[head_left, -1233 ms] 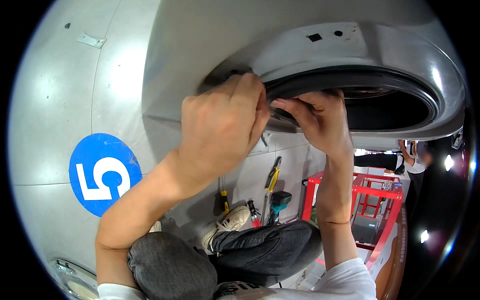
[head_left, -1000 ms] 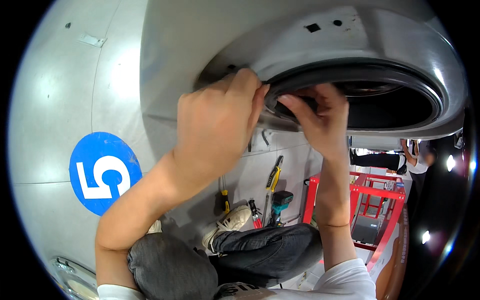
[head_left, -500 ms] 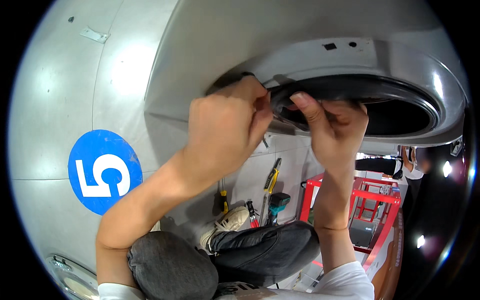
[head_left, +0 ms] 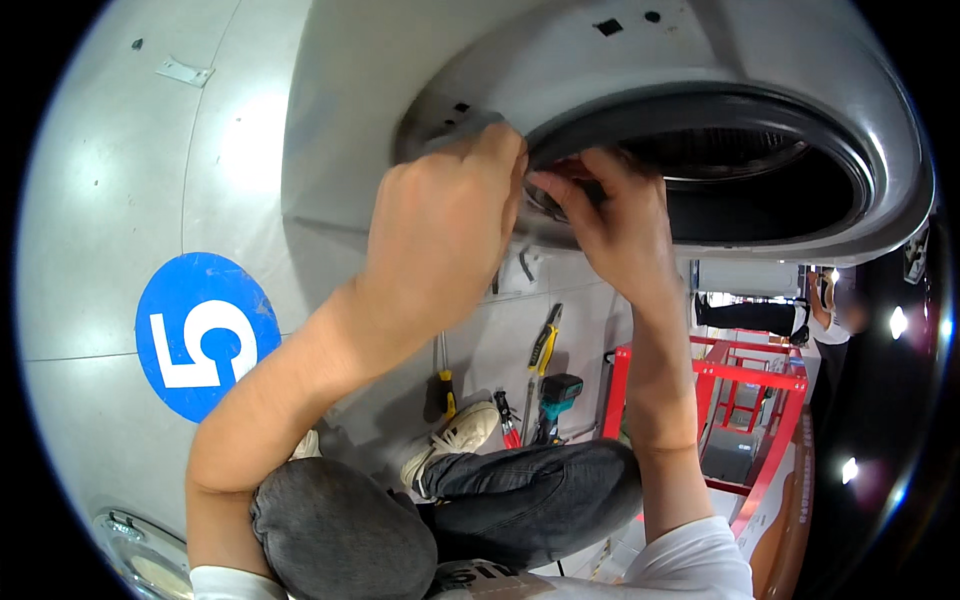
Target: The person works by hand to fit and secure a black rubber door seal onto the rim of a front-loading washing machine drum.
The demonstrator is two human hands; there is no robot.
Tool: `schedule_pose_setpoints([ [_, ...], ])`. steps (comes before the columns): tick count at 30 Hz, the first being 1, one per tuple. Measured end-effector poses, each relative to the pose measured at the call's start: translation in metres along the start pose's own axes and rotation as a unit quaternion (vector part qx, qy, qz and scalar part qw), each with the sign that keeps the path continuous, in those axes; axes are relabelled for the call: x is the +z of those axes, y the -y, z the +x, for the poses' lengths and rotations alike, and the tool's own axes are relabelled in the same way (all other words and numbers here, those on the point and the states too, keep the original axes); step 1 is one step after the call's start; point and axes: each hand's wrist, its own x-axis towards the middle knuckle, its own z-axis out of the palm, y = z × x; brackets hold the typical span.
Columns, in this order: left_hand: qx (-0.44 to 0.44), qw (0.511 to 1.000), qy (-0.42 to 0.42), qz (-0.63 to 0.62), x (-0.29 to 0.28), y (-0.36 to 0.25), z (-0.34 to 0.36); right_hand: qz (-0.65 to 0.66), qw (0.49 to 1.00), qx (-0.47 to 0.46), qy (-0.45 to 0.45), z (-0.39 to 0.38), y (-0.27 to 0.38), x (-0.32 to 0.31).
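In front of me is a grey appliance casing [head_left: 370,110], like a washing machine's, with a dark rubber door seal [head_left: 740,105] round its oval opening. Part of a ribbed metal drum [head_left: 735,150] shows inside. My left hand [head_left: 445,225] is closed at the seal's left end, fingertips pinched together; what lies between them is hidden. Close beside it, my right hand [head_left: 620,215] grips the seal's lower left edge, thumb towards the left hand and fingers reaching into the opening.
On the floor below lie a yellow-and-black screwdriver [head_left: 446,393], a yellow-handled cutting tool [head_left: 546,345], red-handled pliers [head_left: 509,425] and a teal cordless drill [head_left: 560,393]. A red metal frame [head_left: 750,375] stands at right. Another person [head_left: 828,315] is beyond it. A round glass door [head_left: 145,545] lies lower left.
My right hand has moved left, nearer to my left hand. The opening sits higher in view, and more of the drum shows inside it. My left hand stays closed at the seal's left end.
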Motion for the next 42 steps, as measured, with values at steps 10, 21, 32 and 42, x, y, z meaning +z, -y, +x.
schedule_pose_setpoints([
  [10,-0.005,0.999,-0.036,0.009,0.008,0.006,-0.008,0.015,0.995,0.066,-0.072,-0.014,0.002,0.023],
  [21,0.009,0.999,-0.050,-0.004,0.025,0.015,-0.016,-0.024,0.999,-0.005,-0.035,-0.020,-0.020,0.020],
  [32,0.009,0.999,-0.033,0.039,0.016,0.016,-0.014,-0.013,0.999,-0.011,0.038,-0.009,-0.001,0.009],
  [42,0.026,0.996,-0.074,0.037,0.027,0.017,-0.020,0.003,0.999,0.035,0.013,-0.032,-0.032,0.027],
])
